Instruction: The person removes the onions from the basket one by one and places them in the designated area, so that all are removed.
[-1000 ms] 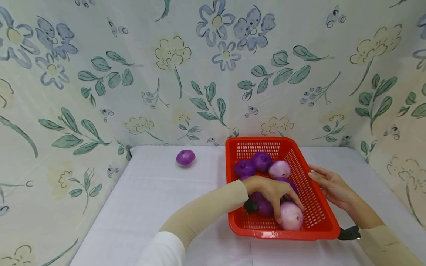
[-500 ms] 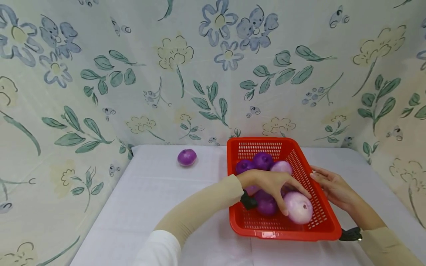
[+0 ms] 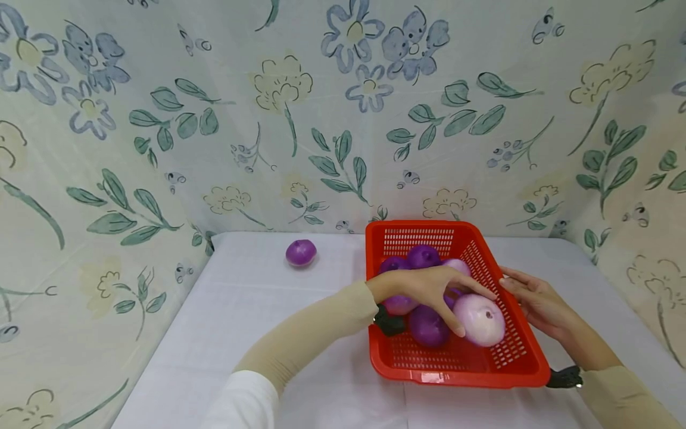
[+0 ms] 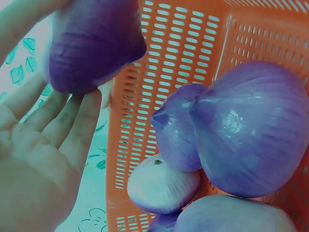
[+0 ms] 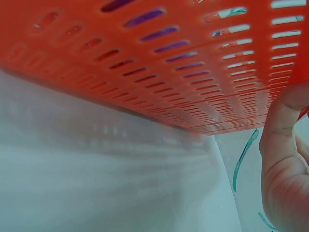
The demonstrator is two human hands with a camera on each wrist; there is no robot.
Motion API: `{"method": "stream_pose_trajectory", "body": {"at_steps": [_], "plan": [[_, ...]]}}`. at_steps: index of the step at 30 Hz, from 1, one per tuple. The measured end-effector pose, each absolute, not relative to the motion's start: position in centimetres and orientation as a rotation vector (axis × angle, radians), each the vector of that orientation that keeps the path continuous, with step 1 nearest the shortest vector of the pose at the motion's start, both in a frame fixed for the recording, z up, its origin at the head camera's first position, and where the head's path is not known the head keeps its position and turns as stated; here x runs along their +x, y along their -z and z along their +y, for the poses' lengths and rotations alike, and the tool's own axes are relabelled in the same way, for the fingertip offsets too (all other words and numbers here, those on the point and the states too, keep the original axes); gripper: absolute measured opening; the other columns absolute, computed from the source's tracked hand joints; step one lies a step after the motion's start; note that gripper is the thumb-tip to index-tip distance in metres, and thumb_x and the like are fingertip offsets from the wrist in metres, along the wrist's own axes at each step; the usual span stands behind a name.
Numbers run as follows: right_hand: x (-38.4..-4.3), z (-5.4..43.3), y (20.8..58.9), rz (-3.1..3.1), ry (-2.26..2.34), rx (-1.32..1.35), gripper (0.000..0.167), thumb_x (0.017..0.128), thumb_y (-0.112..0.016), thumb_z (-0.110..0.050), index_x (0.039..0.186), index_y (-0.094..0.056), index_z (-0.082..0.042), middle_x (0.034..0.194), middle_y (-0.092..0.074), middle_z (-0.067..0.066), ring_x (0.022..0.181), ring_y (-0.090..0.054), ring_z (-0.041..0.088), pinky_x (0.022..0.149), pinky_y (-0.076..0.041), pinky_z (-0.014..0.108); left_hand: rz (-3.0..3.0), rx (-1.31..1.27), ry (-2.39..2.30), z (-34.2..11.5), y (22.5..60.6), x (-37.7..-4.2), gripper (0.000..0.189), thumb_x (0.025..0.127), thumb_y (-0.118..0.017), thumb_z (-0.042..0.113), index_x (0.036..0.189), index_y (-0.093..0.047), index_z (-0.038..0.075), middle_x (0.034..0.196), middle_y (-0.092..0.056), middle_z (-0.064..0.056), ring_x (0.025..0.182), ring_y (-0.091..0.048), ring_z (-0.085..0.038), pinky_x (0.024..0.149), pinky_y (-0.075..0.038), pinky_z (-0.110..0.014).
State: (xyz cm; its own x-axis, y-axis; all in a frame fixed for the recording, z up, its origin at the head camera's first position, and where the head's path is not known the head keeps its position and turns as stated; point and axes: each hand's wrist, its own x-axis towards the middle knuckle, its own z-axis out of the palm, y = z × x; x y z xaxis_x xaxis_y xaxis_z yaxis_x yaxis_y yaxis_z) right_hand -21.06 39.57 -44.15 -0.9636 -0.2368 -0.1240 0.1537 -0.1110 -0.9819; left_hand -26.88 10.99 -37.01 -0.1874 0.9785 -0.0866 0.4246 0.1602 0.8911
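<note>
Floral cloth (image 3: pixel 321 119) backs your table (image 3: pixel 246 322). Beside purple onions (image 3: pixel 429 328) in the red basket (image 3: pixel 445 378), your left hand (image 3: pixel 431 287) grips a pale onion (image 3: pixel 479 322); your right hand (image 3: pixel 543 307) touches the basket's right rim, grip unclear.

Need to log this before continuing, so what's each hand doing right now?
Left hand: closed, holding the pale onion.
Right hand: holding the red basket by its rim.

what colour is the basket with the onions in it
Red; the basket shows best in the head view.
</note>
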Motion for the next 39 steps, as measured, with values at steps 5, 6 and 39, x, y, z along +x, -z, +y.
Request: {"method": "stream_pose_trajectory", "body": {"at_steps": [5, 6, 39], "plan": [[-21.1, 39.4, 44.2, 1.908, 2.163, -0.090, 0.029, 0.107, -0.046, -0.016, 0.124, -0.059, -0.036, 0.117, -0.069, -0.008, 0.099, -0.069, 0.016, 0.081, -0.059, 0.040, 1.798, 1.349, -1.035, 9.5, 36.5, -27.0, 0.076, 0.080, -0.085, 0.011, 0.147, -0.051, 0.016, 0.131, -0.055, 0.013, 0.122, -0.050, 0.000, 0.097, -0.043, -0.016], [-21.0, 39.4, 44.1, 1.907, 2.166, -0.086, 0.029, 0.107, -0.046, -0.016, 0.124, -0.059, -0.035, 0.117, -0.069, -0.008, 0.099, -0.069, 0.015, 0.081, -0.059, 0.039, 1.815, 1.346, -1.047, 9.1, 36.4, -27.0, 0.075, 0.080, -0.085, 0.012, 0.147, -0.051, 0.017, 0.131, -0.054, 0.013, 0.123, -0.050, -0.001, 0.097, -0.044, -0.016], [-21.0, 39.4, 43.9, 1.879, 2.183, -0.033, 0.029, 0.107, -0.046, -0.016, 0.122, -0.061, -0.036, 0.115, -0.070, -0.006, 0.097, -0.069, 0.017, 0.079, -0.059, 0.038, 2.117, 1.016, -1.536, -1.8, 37.6, -30.0, 0.074, 0.079, -0.086, 0.022, 0.145, -0.054, 0.027, 0.139, -0.054, 0.010, 0.128, -0.053, -0.015, 0.104, -0.046, -0.038]]}}
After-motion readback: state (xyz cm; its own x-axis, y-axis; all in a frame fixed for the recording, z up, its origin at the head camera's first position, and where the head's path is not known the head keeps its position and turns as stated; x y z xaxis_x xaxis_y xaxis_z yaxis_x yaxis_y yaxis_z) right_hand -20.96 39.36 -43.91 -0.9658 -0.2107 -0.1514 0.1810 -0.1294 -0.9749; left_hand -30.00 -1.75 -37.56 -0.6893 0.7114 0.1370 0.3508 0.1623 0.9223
